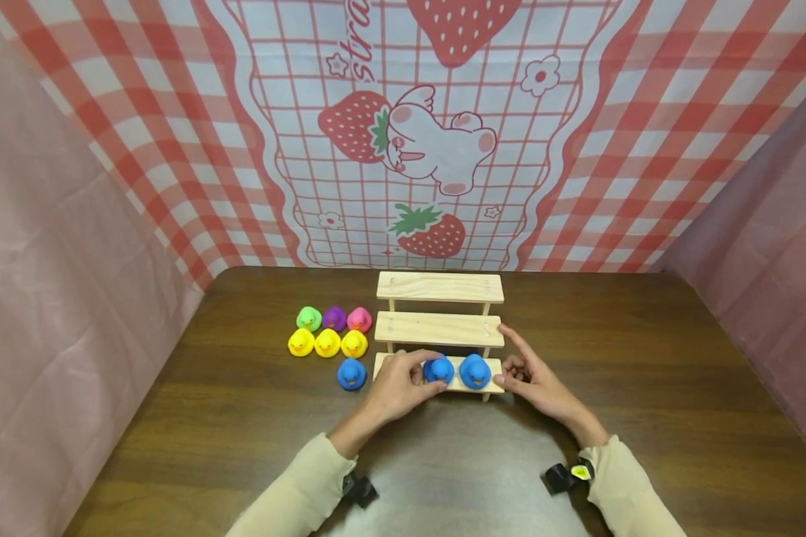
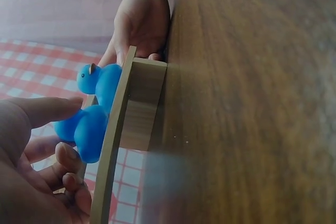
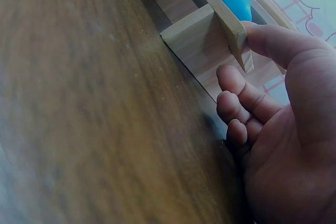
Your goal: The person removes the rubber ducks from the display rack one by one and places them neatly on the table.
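A three-tier wooden display stand point(image 1: 436, 330) stands on the table. Two blue rubber ducks are on its lowest tier. My left hand point(image 1: 398, 382) pinches the left one, a blue duck point(image 1: 441, 371), between thumb and fingers; in the left wrist view it touches or nearly touches the tier board. Just right of it sits the second blue duck point(image 1: 475, 372), upright. At the stand's right end is my right hand point(image 1: 540, 384). Its thumb touches the lowest tier's end, the index finger reaches out to the middle tier, and the other fingers bend loosely beside the stand.
Left of the stand, a third blue duck point(image 1: 352, 374) sits on the wooden table point(image 1: 195, 418). Behind it are yellow ducks point(image 1: 327, 343) in a row, then a green duck point(image 1: 309, 319), a purple duck point(image 1: 334, 318) and a pink duck point(image 1: 359, 320). A checked strawberry cloth point(image 1: 551, 194) hangs behind.
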Tool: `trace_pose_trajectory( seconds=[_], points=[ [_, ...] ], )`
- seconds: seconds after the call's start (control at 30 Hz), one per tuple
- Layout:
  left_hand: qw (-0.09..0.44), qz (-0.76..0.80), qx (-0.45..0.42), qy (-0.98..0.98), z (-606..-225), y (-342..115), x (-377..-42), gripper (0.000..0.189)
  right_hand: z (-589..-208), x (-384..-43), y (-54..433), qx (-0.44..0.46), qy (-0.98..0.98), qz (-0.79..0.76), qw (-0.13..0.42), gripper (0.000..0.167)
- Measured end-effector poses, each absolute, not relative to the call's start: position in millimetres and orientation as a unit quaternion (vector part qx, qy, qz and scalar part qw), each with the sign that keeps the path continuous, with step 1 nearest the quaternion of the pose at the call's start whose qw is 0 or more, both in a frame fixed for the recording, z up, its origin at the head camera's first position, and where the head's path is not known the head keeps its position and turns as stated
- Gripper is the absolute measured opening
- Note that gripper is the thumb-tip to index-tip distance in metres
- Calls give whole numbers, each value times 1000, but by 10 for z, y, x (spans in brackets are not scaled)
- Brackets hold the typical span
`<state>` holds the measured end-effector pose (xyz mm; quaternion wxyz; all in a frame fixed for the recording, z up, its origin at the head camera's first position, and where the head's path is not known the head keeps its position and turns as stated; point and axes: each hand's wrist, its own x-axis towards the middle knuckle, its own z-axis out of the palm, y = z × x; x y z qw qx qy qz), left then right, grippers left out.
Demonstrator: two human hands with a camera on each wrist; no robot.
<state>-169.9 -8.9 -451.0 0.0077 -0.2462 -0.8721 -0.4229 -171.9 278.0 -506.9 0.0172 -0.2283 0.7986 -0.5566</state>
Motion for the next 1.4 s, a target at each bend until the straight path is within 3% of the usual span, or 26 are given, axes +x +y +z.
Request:
trace_pose_trajectory(
  seconds=[0.7,0.93,1.4],
  points=[
    [37,-426,-229,-875,-4379,-250,-1675,34,-5032,-1700,2778,-218,803,-554,21,82],
    [28,-436,-220,-872,-4369,-401,-1667,37,-5036,-1703,2786,-220,801,-556,19,82],
    [65,-450,-216,-864,-4365,-811,-1639,40,-5035,-1699,2772,-217,804,-554,22,81]
  ],
)
